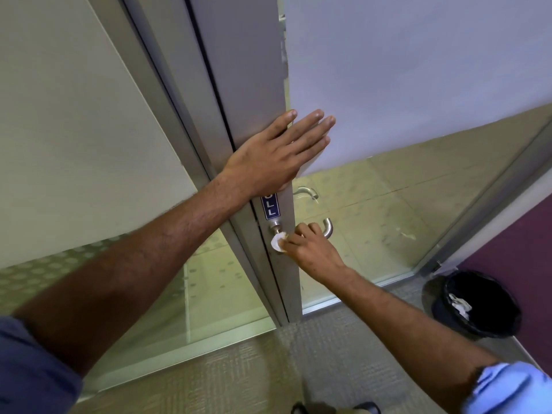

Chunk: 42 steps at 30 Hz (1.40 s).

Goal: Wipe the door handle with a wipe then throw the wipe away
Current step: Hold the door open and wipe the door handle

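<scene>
A grey metal-framed glass door (248, 85) stands slightly ajar in the middle of the head view. My left hand (274, 153) lies flat against its frame, fingers spread, just above a blue PULL sticker (269, 206). The silver lever handle (328, 228) curves out to the right below the sticker. My right hand (310, 246) grips a crumpled white wipe (277, 242) and presses it against the handle near its round base (275, 226). Most of the lever is hidden under my fingers.
A black bin (475, 306) with a dark liner and white crumpled paper inside stands on the floor at the lower right, beside a purple wall (519, 252). A fixed glass panel (74, 144) fills the left. A second handle (307, 192) shows through the glass. Grey carpet (268, 369) lies underfoot.
</scene>
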Tool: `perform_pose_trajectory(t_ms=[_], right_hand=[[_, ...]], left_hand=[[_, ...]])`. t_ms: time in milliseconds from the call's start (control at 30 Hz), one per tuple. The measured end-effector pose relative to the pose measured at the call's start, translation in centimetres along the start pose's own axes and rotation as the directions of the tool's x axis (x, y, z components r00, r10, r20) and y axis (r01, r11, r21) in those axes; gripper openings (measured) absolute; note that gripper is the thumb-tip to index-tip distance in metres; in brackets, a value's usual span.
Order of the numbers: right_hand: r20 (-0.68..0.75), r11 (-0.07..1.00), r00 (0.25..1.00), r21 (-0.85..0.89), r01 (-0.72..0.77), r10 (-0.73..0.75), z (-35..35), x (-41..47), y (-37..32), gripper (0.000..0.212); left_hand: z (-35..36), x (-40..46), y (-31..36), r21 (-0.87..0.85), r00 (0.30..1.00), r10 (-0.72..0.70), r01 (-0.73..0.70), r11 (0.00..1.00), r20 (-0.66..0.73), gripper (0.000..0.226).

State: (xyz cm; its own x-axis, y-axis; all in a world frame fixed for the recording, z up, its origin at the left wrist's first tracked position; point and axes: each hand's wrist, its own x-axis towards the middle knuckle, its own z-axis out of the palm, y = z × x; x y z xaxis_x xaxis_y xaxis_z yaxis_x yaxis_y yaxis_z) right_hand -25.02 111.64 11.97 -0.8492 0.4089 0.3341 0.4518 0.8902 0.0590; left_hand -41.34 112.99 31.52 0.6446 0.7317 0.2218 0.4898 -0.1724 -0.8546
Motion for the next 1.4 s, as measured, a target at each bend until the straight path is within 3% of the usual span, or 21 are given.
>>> perform_pose_trajectory(t_ms=[100, 267, 333, 400, 467, 567, 733, 833, 933, 1067, 1200, 1400], right_hand=[[-0.020, 0.984, 0.995, -0.149, 0.095, -0.099, -0.3, -1.4, 1.9, 0.049], [-0.053, 0.981, 0.992, -0.160, 0.109, -0.119, -0.3, -3.8, 6.5, 0.035], [-0.090, 0.999, 0.996, -0.051, -0.003, -0.002, -0.3, -4.6, 7.5, 0.027], [-0.187, 0.955, 0.943, 0.168, -0.246, 0.276, -0.2, -5.0, 8.1, 0.018], [-0.185, 0.790, 0.831, 0.470, -0.394, 0.524, -0.2, -4.7, 8.5, 0.013], [0.144, 0.376, 0.756, 0.799, -0.470, 0.639, -1.0, -2.9, 8.8, 0.013], [0.426, 0.045, 0.728, 0.848, -0.529, 0.538, -0.1, -1.9, 10.4, 0.017], [0.527, -0.287, 0.669, 0.849, -0.443, 0.524, 1.6, -2.6, 10.2, 0.022], [0.575, -0.525, 0.607, 0.802, -0.285, 0.548, 3.3, -3.2, 8.6, 0.023], [0.647, -0.749, 0.493, 0.662, 0.015, 0.582, 4.4, -3.6, 6.0, 0.024], [0.733, -0.915, 0.561, 0.384, 0.124, 0.384, 5.2, -4.1, 0.4, 0.028], [0.746, -0.958, 0.616, 0.105, 0.268, 0.254, 4.2, 1.5, -5.1, 0.024]], left_hand=[[-0.1, 0.1, 0.1, -0.010, 1.000, -0.003, 0.003, 1.000, 0.001, 0.075], [-0.1, 0.2, 0.0, -0.020, 1.000, 0.001, -0.001, 1.000, -0.002, 0.073], [0.0, 0.1, 0.1, -0.021, 1.000, 0.004, -0.004, 1.000, -0.001, 0.072], [0.1, 0.2, 0.1, -0.021, 1.000, 0.005, -0.005, 1.000, -0.001, 0.071], [0.2, 0.2, 0.1, -0.014, 1.000, 0.003, -0.003, 1.000, -0.006, 0.071], [0.2, 0.2, 0.0, -0.007, 1.000, 0.003, -0.003, 1.000, -0.016, 0.069], [0.2, 0.1, 0.0, -0.006, 1.000, -0.004, 0.004, 1.000, -0.022, 0.072], [0.0, 0.2, 0.1, -0.010, 1.000, -0.006, 0.006, 1.000, -0.018, 0.075], [0.0, 0.2, 0.2, -0.008, 1.000, -0.005, 0.005, 1.000, -0.020, 0.075], [0.1, 0.3, 0.1, -0.004, 1.000, 0.000, -0.001, 1.000, -0.026, 0.072], [0.4, 0.2, 0.2, 0.004, 0.999, -0.002, 0.002, 1.000, -0.032, 0.069], [0.4, 0.3, 0.3, -0.005, 1.000, -0.015, 0.015, 1.000, -0.025, 0.069]])
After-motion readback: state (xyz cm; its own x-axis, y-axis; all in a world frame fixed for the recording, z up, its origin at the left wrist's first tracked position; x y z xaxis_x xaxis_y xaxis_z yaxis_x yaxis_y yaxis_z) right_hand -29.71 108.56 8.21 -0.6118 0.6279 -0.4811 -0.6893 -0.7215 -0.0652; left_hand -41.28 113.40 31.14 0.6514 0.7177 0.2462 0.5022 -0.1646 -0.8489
